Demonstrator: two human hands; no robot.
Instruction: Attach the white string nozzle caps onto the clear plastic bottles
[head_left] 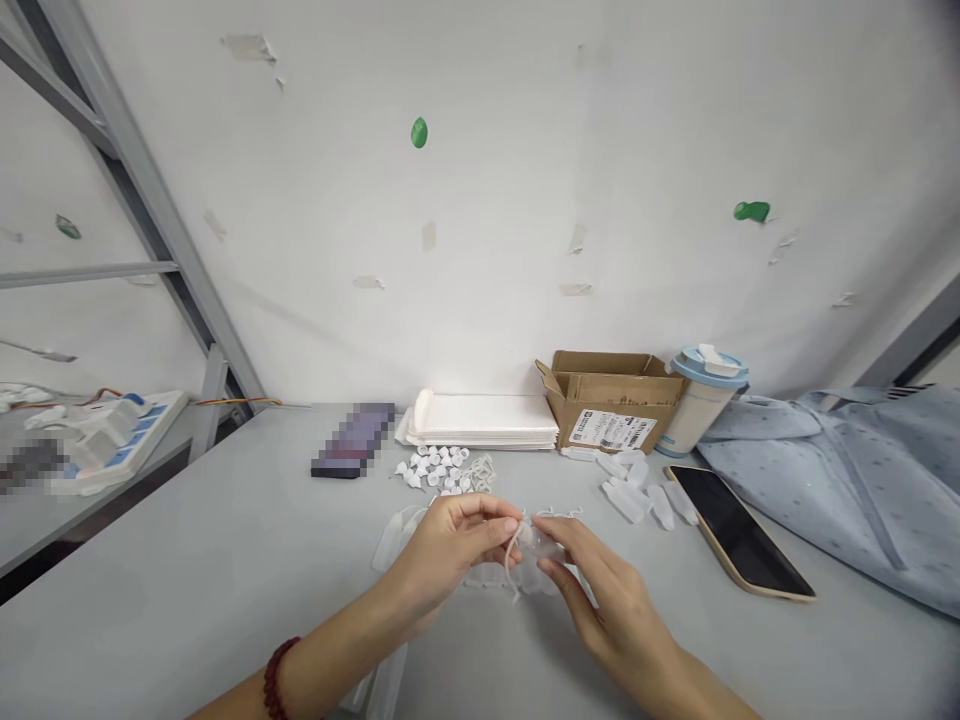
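Note:
Both hands meet over the grey table [225,560] near its front edge. My left hand [450,545] pinches a small white plastic cap with a thin loop hanging from it. My right hand [600,590] grips a small clear plastic vial [541,542] by thumb and fingers, its end touching the cap. A dark red bead bracelet [277,678] is on my left wrist. Just beyond my hands lies a heap of white caps [442,468], and to the right a few clear vials [641,495] lie on their sides.
A phone [739,535] lies screen up at the right, beside a blue shirt [847,470]. Against the wall stand an open cardboard box [611,400], a lidded cup [701,398], a stack of white pads [484,418] and a dark flat item [354,440]. A power strip [112,435] lies far left.

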